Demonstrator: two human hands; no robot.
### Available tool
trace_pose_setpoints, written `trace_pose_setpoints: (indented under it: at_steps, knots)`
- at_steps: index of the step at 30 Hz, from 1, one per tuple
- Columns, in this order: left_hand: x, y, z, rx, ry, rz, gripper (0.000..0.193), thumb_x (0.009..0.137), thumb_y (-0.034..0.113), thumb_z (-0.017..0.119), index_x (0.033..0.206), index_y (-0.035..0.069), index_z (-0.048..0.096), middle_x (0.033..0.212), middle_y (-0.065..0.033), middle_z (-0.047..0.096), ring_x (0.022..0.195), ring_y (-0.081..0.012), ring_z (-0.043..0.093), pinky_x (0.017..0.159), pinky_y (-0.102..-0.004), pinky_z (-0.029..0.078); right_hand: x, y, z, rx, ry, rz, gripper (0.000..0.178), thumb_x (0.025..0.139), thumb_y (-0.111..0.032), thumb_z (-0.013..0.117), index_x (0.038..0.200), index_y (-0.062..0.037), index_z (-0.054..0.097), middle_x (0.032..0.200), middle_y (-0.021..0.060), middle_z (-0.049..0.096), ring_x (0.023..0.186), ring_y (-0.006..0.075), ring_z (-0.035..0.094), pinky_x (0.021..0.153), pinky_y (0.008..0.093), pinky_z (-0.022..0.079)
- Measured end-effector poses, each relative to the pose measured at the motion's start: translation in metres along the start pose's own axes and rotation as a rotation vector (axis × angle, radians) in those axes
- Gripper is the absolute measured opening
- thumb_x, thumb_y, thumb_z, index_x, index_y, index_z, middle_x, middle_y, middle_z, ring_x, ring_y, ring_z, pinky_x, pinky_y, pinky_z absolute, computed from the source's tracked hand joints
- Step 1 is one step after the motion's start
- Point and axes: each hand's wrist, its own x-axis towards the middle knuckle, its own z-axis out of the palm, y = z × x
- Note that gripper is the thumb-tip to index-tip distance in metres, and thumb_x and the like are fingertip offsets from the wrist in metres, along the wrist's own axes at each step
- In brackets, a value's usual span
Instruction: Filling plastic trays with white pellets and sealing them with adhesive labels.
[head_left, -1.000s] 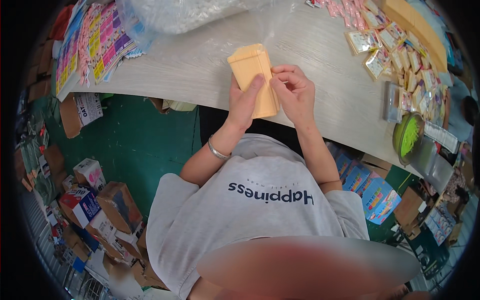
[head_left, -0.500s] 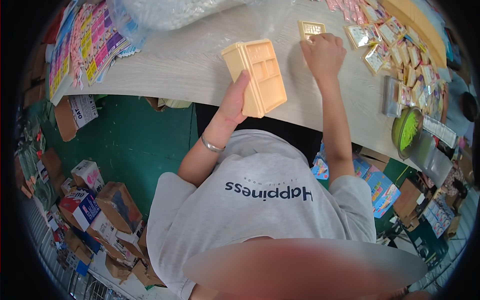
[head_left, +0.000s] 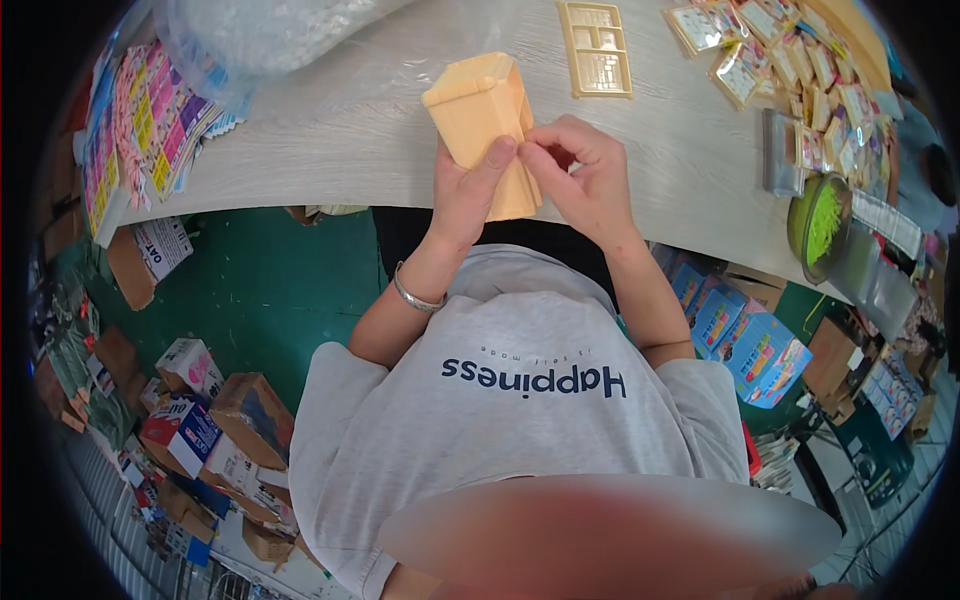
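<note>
A thick stack of cream plastic compartment trays (head_left: 480, 115) is gripped in my left hand (head_left: 463, 190), its thumb lying across the stack's side. The stack is tilted above the table's near edge. My right hand (head_left: 585, 170) is closed in a pinch at the stack's right edge; its fingertips partly cover what they hold, which looks like the rim of an outer tray. Beyond my right hand, a single cream compartment tray (head_left: 597, 50) lies face up on the table, touched by neither hand.
The pale wood-grain table (head_left: 350, 150) carries a large clear plastic bag (head_left: 270, 40) of white contents and printed colourful sheets (head_left: 165, 110) at left. Several packed trays (head_left: 820, 90) pile up at right, near a bowl of green shreds (head_left: 822, 222). Cardboard boxes (head_left: 250, 415) crowd the floor.
My right hand has left the single tray on the table and come back to the stack's edge. My left hand has turned the stack so its side faces up.
</note>
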Motion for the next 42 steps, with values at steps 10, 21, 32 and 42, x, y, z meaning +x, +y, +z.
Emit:
trace_pose_setpoints:
  at_steps: [10,21,32,42]
  knots:
    - [0.011,-0.001,-0.007,-0.341,-0.059,-0.335,0.062,0.099,0.031,0.066,0.147,0.001,0.041,0.132,-0.0126,0.061,0.115,-0.0235,0.065,0.098,-0.0382,0.056,0.015,0.029,-0.078,-0.488,0.447,0.009,0.01,0.088,-0.012,0.074,0.09,-0.0024,0.076,0.076,0.0017,0.072,0.065,0.0097,0.065,0.062,0.0241,0.05]
    - [0.0,-0.009,0.007,-0.176,-0.049,-0.296,0.055,0.098,0.023,0.069,0.143,0.001,0.046,0.131,-0.0092,0.062,0.114,-0.0178,0.064,0.095,-0.0342,0.055,-0.008,-0.01,-0.048,-0.21,0.0,-0.023,0.013,0.081,-0.008,0.082,0.092,-0.0032,0.078,0.072,0.0029,0.069,0.061,0.0052,0.059,0.055,0.0209,0.045]
    - [-0.002,-0.011,0.008,0.007,-0.065,-0.106,0.051,0.098,0.017,0.068,0.141,0.0,0.047,0.127,-0.0078,0.063,0.111,-0.0157,0.064,0.094,-0.0321,0.054,-0.025,0.006,-0.02,-0.108,-0.006,0.021,0.008,0.089,-0.005,0.074,0.088,0.0026,0.07,0.071,0.0031,0.062,0.061,0.0071,0.054,0.054,0.0247,0.041]
    - [0.008,-0.017,-0.014,-0.494,-0.215,-0.385,0.071,0.103,0.051,0.053,0.153,0.004,0.035,0.148,-0.0158,0.052,0.132,-0.0317,0.056,0.11,-0.0455,0.049,-0.026,0.047,-0.157,-1.179,0.567,0.072,0.013,0.088,-0.018,0.074,0.082,-0.0064,0.075,0.066,0.0093,0.069,0.058,0.0221,0.066,0.059,0.0328,0.053]
